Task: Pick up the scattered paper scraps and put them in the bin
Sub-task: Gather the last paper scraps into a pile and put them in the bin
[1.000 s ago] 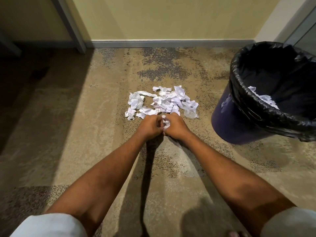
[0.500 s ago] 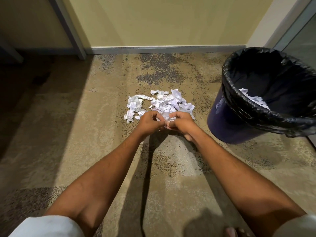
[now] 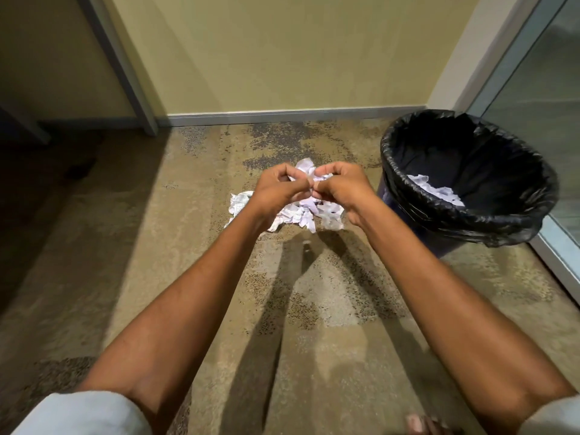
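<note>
Our left hand (image 3: 279, 186) and right hand (image 3: 340, 185) cupped together on paper scraps (image 3: 306, 171); light, crushable, we squeeze from both sides.

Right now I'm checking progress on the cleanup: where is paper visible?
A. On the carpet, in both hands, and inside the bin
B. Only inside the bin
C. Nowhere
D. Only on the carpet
A: scraps lie on the carpet, the left hand and right hand pinch a bunch, and white pieces sit inside the bin.
</note>
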Tool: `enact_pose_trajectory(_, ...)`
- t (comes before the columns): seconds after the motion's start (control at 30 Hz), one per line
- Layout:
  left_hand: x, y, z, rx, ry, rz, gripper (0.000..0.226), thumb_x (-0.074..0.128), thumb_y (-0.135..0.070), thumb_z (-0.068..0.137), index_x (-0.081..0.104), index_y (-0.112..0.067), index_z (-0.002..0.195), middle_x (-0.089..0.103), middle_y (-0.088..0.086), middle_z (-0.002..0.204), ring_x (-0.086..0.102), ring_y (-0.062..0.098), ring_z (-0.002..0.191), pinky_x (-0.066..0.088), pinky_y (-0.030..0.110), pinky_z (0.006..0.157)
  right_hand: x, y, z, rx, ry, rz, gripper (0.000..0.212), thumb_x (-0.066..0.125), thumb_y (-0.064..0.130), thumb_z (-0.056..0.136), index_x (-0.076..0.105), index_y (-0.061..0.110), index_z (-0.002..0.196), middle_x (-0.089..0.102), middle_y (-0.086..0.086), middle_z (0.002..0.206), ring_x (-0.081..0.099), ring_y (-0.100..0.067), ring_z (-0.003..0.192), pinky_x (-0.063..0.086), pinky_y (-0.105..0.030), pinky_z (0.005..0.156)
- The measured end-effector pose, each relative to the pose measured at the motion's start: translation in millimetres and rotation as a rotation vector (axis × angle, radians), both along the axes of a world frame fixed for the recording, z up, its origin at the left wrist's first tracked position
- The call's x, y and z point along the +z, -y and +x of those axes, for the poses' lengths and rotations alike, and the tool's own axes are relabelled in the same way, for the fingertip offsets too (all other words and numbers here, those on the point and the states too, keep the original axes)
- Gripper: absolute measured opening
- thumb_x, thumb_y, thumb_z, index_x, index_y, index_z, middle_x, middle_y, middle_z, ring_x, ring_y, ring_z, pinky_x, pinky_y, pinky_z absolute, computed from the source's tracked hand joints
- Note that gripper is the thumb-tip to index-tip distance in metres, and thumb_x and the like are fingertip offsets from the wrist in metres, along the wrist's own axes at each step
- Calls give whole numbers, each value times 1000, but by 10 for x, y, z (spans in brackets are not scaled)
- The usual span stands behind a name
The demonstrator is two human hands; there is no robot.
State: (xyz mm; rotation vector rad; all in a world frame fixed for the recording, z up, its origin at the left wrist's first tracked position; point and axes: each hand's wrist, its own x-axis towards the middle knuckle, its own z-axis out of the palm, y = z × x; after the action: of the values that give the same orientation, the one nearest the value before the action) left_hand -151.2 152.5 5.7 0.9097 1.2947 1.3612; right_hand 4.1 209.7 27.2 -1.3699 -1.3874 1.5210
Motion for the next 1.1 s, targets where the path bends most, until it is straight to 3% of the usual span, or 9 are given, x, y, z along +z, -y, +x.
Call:
enact_pose_trajectory(0.27,813,-259,461,-83,66,150,28,83,1,86,63,1,106,70,34,121,76,34,100,63,41,95,777,-122,450,-152,28,283,23,75,-7,81,74,11,95,77,-17,103,80,-30,87,68,-44,82)
enact_pose_trajectory(0.43,1104,-494,1061,-144,37,209,21,79,4,88,62,1,100,70,24,102,74,27,87,65,35,86,1135,-152,1052,-224,7,296,23,73,-9,85,71,6,102,77,-20,99,76,-27,78,68,-40,80)
enact_pose_trajectory(0.53,1155,-678,1453,-162,-53,161,14,73,3,89,64,0,99,69,20,96,73,23,81,66,30,72,1163,-171,1361,-289,3,256,23,68,-11,88,70,8,101,74,-13,85,74,-21,67,66,-36,64)
enact_pose_trajectory(0.6,1176,-773,1678,-228,-136,123,5,66,0,91,66,-3,95,68,17,90,71,23,80,67,36,73,1110,-188,1531,-329,43,230,23,65,-11,88,71,9,100,73,-10,77,72,-15,58,62,-33,55)
enact_pose_trajectory(0.7,1207,-809,1919,-314,-244,78,15,55,-3,88,60,-17,86,59,12,85,64,24,75,60,43,67,1020,-201,1726,-367,85,188,22,62,-8,88,74,9,95,75,-10,75,72,-18,56,61,-34,52)
enact_pose_trajectory(0.83,1177,-802,2058,-330,-305,26,20,61,-10,90,62,-23,105,68,4,107,62,21,83,46,29,62,948,-228,1856,-452,188,220,24,63,-4,89,69,20,92,69,-3,79,63,-7,58,45,-19,44)
enact_pose_trajectory(0.9,1141,-800,2067,-295,-291,39,27,61,-5,89,69,-22,109,70,2,102,62,18,82,45,24,59,926,-251,1869,-471,205,228,26,62,-6,87,69,19,94,66,-2,78,56,-3,51,38,-14,39)
enact_pose_trajectory(1.03,1101,-771,1969,-242,-264,55,28,61,-5,90,73,-23,107,71,3,98,64,18,84,56,33,64,921,-279,1742,-523,193,263,20,69,6,75,72,24,82,71,1,82,63,-12,72,50,-20,54)
enact_pose_trajectory(1.1,1112,-746,1843,-225,-203,83,23,63,-4,94,71,-17,112,75,8,100,66,16,82,59,32,69,946,-279,1615,-507,145,284,17,69,8,77,72,24,84,71,2,82,64,-11,72,49,-21,52)
